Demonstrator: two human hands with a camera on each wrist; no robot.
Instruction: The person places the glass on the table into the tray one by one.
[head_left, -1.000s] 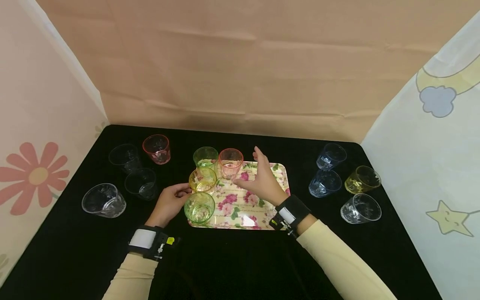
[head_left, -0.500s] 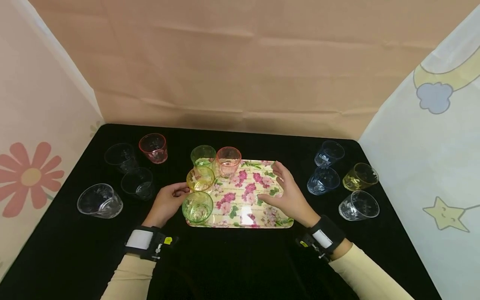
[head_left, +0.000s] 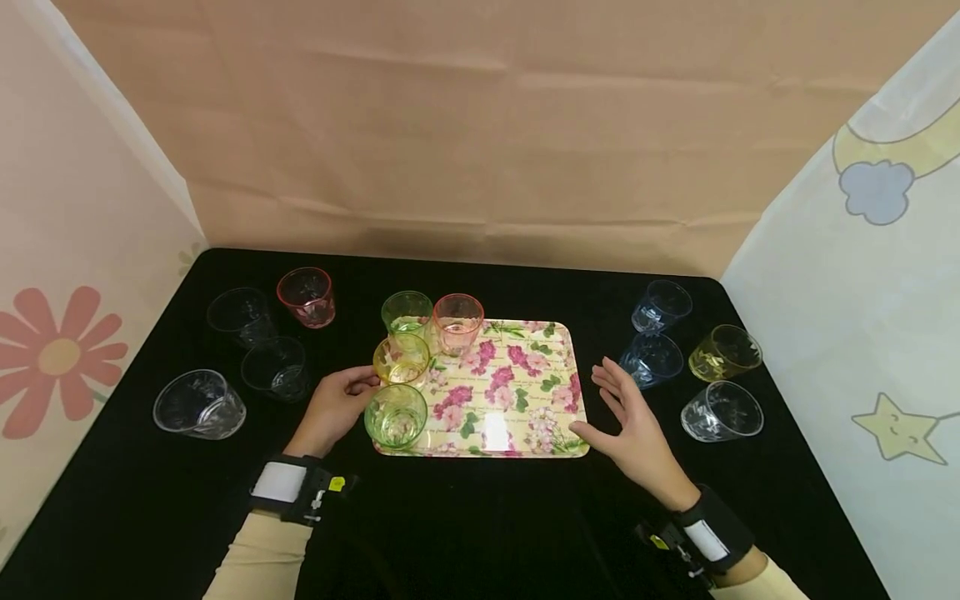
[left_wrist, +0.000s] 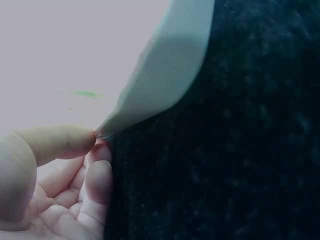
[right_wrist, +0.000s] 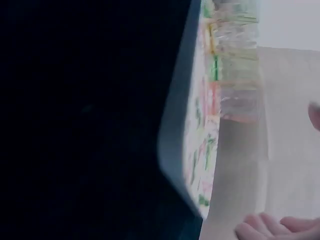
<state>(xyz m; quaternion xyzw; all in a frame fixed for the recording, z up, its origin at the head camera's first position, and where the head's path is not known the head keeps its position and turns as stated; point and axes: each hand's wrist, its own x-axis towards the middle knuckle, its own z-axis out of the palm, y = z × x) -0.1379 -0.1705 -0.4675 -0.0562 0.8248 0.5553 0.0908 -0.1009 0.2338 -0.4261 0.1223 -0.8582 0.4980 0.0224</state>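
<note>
A floral serving tray (head_left: 480, 425) lies on the black table. Along its left side stand a green glass (head_left: 396, 417), a yellow glass (head_left: 402, 360), another green glass (head_left: 407, 312) and a pink glass (head_left: 458, 323). My left hand (head_left: 337, 408) pinches the tray's left edge beside the yellow glass; the left wrist view shows the thumb (left_wrist: 62, 142) on top and curled fingers below the rim. My right hand (head_left: 641, 433) holds nothing, fingers spread, at the tray's right front corner. The right wrist view catches only parts of its fingers (right_wrist: 272, 227).
Left of the tray stand a red-rimmed glass (head_left: 307, 298), two dark-looking clear glasses (head_left: 276, 368) and a larger clear glass (head_left: 201, 406). On the right are two blue glasses (head_left: 651, 360), a yellow glass (head_left: 724, 353) and a clear glass (head_left: 722, 412). Papered walls enclose the table.
My right hand has moved from beside the pink glass, over the tray, to the right and toward me, past the tray's right edge. My left hand stays at the left edge.
</note>
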